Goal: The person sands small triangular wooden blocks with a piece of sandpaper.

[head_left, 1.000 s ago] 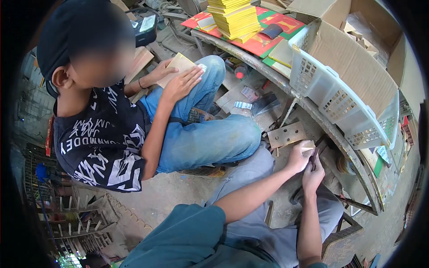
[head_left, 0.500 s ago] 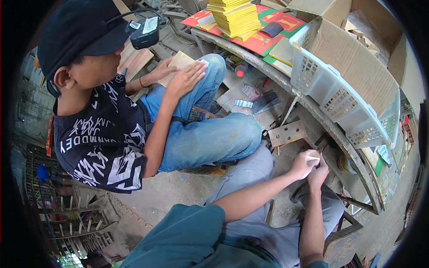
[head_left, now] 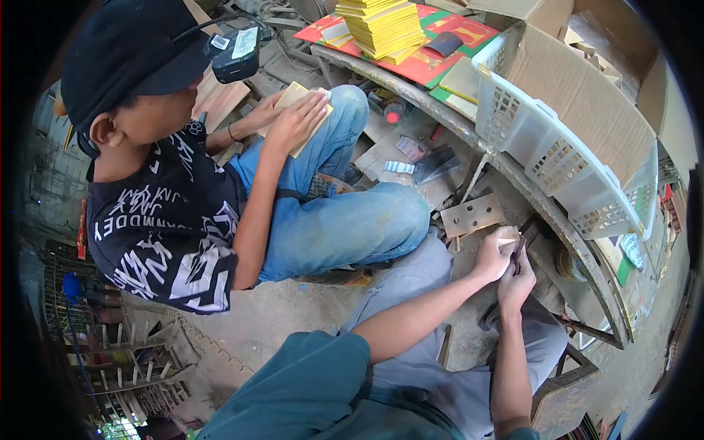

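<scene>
Low in front of my knees, my left hand (head_left: pixel 493 257) is closed around a small pale wooden piece (head_left: pixel 506 238) with angled faces. Pressed close beside it, my right hand (head_left: pixel 516 281) pinches a thin dark brown sheet (head_left: pixel 519 251) that looks like sandpaper, against the wood. My fingers hide much of both things. Just left of my hands lies a wooden board with round holes (head_left: pixel 472 215). To the left, a seated person holds a flat wooden panel with yellow edges (head_left: pixel 299 94) on one knee, both hands on it.
A metal-edged table (head_left: pixel 513 170) curves along the right. On it stand a stack of yellow-edged panels (head_left: pixel 381 29), a dark curved sheet (head_left: pixel 444 45) and a white plastic basket (head_left: pixel 539 143) with cardboard. A bottle with a red cap (head_left: pixel 394 116) lies beneath, near a blister pack (head_left: pixel 399 167).
My hands have shifted slightly up and left, and the wooden piece has turned between them. The other person's upper hand has slid left along the panel, baring its yellow edge.
</scene>
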The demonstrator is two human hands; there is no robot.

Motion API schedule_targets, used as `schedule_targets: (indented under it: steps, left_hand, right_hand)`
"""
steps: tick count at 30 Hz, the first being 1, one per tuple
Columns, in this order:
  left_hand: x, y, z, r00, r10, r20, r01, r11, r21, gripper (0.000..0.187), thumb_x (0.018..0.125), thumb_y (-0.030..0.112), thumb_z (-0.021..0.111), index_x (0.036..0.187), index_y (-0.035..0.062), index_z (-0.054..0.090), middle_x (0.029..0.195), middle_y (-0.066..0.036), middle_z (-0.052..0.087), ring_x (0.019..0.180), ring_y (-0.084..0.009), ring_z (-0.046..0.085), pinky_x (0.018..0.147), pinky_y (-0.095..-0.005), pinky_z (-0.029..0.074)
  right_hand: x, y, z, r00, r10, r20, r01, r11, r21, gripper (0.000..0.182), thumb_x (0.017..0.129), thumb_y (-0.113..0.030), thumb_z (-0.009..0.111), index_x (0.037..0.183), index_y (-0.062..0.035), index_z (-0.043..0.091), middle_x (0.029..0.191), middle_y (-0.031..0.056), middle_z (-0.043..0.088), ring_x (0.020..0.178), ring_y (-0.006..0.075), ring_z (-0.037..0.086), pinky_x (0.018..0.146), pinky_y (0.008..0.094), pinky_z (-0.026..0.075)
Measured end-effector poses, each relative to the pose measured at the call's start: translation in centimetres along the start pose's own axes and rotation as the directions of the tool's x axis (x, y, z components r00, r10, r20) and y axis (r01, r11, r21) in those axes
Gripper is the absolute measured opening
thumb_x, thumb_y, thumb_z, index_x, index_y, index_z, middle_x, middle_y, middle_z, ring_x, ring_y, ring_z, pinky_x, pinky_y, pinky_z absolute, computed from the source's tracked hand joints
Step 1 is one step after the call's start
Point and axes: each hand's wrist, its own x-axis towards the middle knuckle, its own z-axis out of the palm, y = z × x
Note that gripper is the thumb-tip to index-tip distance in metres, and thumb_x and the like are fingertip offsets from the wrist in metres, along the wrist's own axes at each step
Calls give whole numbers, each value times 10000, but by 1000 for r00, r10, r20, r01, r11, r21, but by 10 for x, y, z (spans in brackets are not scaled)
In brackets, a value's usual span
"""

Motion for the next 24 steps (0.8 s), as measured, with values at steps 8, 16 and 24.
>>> schedule_targets:
  steps: [8, 16, 24]
  left_hand:
    - [8, -13, 6, 999, -35, -8, 35, 999, 13, 348, 846, 50, 622, 1186, 10, 556, 986, -168, 669, 910, -205, 649, 813, -329, 500]
    - [-8, -5, 8, 998, -12, 60, 6, 996, 94, 378, 829, 88, 647, 1186, 1, 558, 1010, -179, 666, 936, -232, 646, 833, -338, 486]
    - [-12, -21, 15, 995, -22, 101, 25, 999, -32, 331, 833, 38, 633, 1160, 27, 582, 978, -145, 677, 907, -188, 644, 793, -307, 496]
  right_hand:
    - [0, 4, 1, 1000, 23, -7, -23, 1000, 14, 353, 873, 24, 489, 1220, 40, 556, 1030, 253, 649, 900, 110, 619, 767, 278, 484]
    - [6, 11, -4, 975, 217, 48, -219, 976, 21, 377, 846, 44, 478, 1214, 48, 561, 1002, 227, 673, 888, 136, 643, 773, 297, 496]
    - [10, 5, -11, 953, 280, 114, -279, 960, -27, 399, 831, 53, 505, 1225, 27, 561, 991, 237, 670, 850, 87, 607, 757, 280, 488]
